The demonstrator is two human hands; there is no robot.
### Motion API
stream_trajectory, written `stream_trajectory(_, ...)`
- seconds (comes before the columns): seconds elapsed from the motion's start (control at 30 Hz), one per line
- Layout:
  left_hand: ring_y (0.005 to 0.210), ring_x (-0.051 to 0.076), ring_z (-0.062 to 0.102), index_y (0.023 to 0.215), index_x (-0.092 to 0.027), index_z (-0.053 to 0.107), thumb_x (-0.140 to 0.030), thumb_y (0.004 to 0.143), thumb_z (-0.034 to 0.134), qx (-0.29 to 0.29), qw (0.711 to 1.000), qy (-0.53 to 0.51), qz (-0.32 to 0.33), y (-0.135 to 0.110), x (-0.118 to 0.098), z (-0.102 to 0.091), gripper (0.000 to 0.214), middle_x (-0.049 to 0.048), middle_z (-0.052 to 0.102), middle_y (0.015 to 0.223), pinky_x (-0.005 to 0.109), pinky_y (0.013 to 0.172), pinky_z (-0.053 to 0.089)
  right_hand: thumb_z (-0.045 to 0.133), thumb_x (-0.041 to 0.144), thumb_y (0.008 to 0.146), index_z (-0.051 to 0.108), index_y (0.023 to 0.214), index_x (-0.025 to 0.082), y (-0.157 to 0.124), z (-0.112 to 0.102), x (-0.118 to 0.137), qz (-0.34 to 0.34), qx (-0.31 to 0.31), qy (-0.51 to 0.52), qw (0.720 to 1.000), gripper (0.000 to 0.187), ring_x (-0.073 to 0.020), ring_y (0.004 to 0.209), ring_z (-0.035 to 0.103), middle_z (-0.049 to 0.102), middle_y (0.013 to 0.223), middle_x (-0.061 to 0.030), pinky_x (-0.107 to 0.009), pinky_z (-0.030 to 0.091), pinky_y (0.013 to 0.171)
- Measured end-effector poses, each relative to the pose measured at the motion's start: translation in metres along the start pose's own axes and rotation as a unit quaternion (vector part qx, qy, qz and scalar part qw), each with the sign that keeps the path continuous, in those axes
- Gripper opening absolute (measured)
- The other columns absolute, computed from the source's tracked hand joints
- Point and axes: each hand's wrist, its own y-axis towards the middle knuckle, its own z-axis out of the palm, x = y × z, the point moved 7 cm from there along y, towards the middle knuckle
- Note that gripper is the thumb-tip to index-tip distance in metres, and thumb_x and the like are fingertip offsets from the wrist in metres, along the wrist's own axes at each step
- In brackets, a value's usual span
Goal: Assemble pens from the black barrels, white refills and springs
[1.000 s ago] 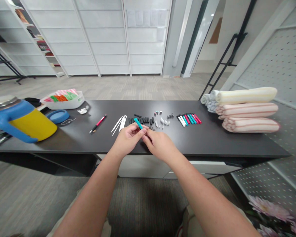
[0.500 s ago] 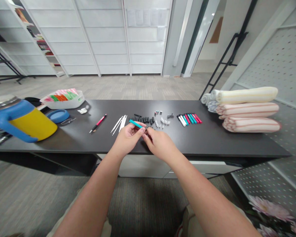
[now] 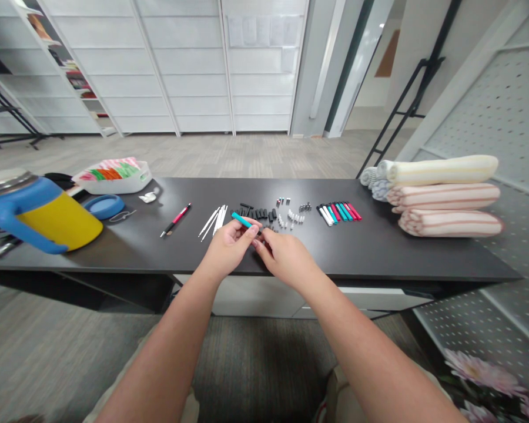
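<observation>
My left hand (image 3: 226,247) pinches a teal pen barrel (image 3: 241,220) between thumb and fingers, its free end pointing up and left. My right hand (image 3: 284,254) is right beside it, fingertips meeting at the barrel's near end; whatever small part they pinch is hidden. Both hands hover over the front middle of the black table (image 3: 379,252). Just behind them lie white refill tubes (image 3: 214,220), black pen pieces (image 3: 258,213), small silver and white parts (image 3: 291,217) and a row of teal, red and white barrels (image 3: 338,211).
An assembled red pen (image 3: 175,220) lies left of the refills. Far left stand a yellow and blue jug (image 3: 44,218), a blue lid (image 3: 103,206) and a white tray of coloured packets (image 3: 112,174). Rolled striped towels (image 3: 443,195) are stacked at the right end.
The teal barrel has tipped from pointing up and right to lying flatter, pointing left. My right fingers stayed at its near end; both hands shifted very little.
</observation>
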Motion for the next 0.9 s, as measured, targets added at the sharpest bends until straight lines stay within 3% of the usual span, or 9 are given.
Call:
stream_trajectory(0.2, 0.084, 0.017, 0.069, 0.106, -0.017, 0.072, -0.051, 0.091, 0.070, 0.008, 0.999, 0.033, -0.003, -0.001, 0.002, 0.001, 0.037, 0.0068, 0.075, 0.104, 0.029, 0.079, 0.057, 0.044, 0.038, 0.109, 0.062, 0.107, 0.019, 0.000, 0.002, 0.000, 0.006, 0.010, -0.014, 1.000, 0.026, -0.0213, 0.077, 0.071, 0.077, 0.095, -0.0081, -0.029, 0.038, 0.065)
stream_trajectory(0.9, 0.080, 0.017, 0.068, 0.108, -0.017, 0.070, -0.050, 0.097, 0.064, 0.031, 0.998, 0.051, -0.001, 0.001, 0.011, 0.003, 0.035, 0.0042, 0.072, 0.094, 0.027, 0.075, 0.055, 0.042, 0.037, 0.110, 0.064, 0.108, 0.020, 0.000, 0.002, 0.001, 0.002, 0.017, -0.025, 1.000, 0.028, -0.0223, 0.082, 0.072, 0.078, 0.097, -0.0084, -0.030, 0.043, 0.069)
